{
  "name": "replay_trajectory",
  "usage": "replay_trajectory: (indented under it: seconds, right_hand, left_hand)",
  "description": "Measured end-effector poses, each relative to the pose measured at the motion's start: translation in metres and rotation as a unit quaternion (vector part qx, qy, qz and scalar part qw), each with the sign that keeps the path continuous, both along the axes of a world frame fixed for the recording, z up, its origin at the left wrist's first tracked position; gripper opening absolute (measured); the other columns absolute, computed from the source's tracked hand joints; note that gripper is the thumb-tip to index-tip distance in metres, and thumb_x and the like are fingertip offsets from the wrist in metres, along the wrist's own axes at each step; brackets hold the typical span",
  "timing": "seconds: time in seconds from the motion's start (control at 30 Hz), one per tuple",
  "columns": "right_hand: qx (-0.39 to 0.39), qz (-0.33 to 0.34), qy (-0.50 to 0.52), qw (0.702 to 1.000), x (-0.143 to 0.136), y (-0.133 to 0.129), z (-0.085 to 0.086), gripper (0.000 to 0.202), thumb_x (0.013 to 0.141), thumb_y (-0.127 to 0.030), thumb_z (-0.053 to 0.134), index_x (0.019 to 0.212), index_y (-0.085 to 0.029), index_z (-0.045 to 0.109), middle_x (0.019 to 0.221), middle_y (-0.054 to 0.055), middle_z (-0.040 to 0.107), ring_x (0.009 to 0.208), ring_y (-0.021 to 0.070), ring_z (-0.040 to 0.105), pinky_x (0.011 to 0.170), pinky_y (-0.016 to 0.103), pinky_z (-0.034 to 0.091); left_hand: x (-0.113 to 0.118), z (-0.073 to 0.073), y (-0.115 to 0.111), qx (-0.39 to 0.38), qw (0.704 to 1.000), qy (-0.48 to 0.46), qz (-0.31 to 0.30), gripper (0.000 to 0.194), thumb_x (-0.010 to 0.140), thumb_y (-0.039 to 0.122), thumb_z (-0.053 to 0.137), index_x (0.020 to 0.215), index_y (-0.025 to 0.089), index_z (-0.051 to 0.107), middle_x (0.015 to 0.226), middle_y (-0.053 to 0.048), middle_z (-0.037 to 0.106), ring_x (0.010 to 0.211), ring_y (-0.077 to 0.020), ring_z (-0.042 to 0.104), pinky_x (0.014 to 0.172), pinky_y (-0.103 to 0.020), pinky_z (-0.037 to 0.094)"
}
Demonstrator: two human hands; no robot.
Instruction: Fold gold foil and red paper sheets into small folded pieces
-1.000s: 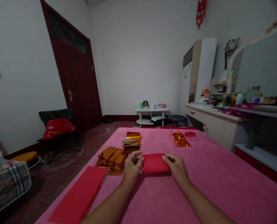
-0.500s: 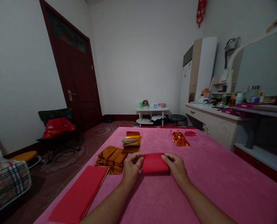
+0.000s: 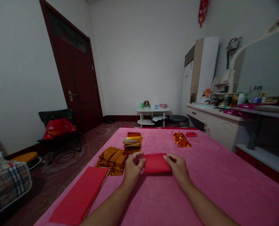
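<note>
Between my hands a piece of red paper (image 3: 157, 164) is held a little above the pink-covered table (image 3: 153, 201), its near edge curling down. My left hand (image 3: 134, 166) pinches its left edge between thumb and fingers. At the right edge, the thumb of my right hand (image 3: 177, 164) lies on top with the fingers behind. A pile of folded gold foil sheets (image 3: 113, 160) lies just left of my left hand. Nearer to me is a stack of red paper sheets (image 3: 80, 194), partly covered by my left forearm.
Behind the pile, more gold foil (image 3: 134, 135) carries a greyish oblong object (image 3: 130, 141). Crumpled gold foil (image 3: 181, 140) and a small red piece (image 3: 191, 134) lie at the far right. A dressing table (image 3: 214, 121) stands to the right, a chair (image 3: 56, 135) to the left.
The fingers of my left hand have shifted slightly at the paper's edge, and the paper has moved a touch right. My right hand keeps its hold.
</note>
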State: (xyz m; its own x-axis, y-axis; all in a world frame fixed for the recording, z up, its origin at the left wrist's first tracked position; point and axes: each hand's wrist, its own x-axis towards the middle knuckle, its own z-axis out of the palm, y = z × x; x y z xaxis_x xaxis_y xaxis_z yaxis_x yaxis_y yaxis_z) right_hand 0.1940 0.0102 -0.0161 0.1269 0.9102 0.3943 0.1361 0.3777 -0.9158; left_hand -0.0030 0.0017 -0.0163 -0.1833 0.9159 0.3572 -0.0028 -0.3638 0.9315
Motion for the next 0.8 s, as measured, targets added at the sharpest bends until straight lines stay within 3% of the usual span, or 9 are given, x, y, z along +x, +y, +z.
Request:
replay_trajectory:
  seconds: [0.4,0.6,0.8]
  right_hand:
    - [0.0,0.006,0.014,1.0,-0.0013,0.0015,-0.0007,0.024,0.071,-0.038,0.064,0.07,-0.014,0.067,0.069,0.003,0.062,0.067,0.0183,0.052,0.063,0.028,0.04]
    - [-0.003,0.006,0.011,1.0,0.0003,0.0016,-0.0014,0.025,0.071,-0.039,0.064,0.074,-0.014,0.068,0.073,0.004,0.064,0.07,0.019,0.054,0.066,0.029,0.041]
    - [-0.002,0.011,0.017,1.0,-0.0017,-0.0013,0.003,0.024,0.07,-0.038,0.064,0.07,-0.014,0.067,0.069,0.004,0.063,0.067,0.0184,0.053,0.063,0.028,0.04]
  left_hand:
    - [0.0017,0.0013,-0.0017,0.01,1.0,0.02,-0.013,0.019,0.068,0.023,0.066,0.08,0.014,0.055,0.063,0.003,0.055,0.052,-0.0071,0.05,0.049,-0.017,0.043]
    - [-0.0002,0.0017,-0.0023,0.021,0.999,0.05,-0.001,0.013,0.067,0.022,0.066,0.073,0.014,0.058,0.063,0.001,0.058,0.056,-0.0085,0.052,0.054,-0.019,0.041]
    - [-0.001,-0.0016,0.0003,0.019,0.997,0.075,-0.008,0.02,0.071,0.029,0.064,0.082,0.013,0.068,0.073,-0.004,0.065,0.064,-0.0129,0.057,0.06,-0.022,0.044]
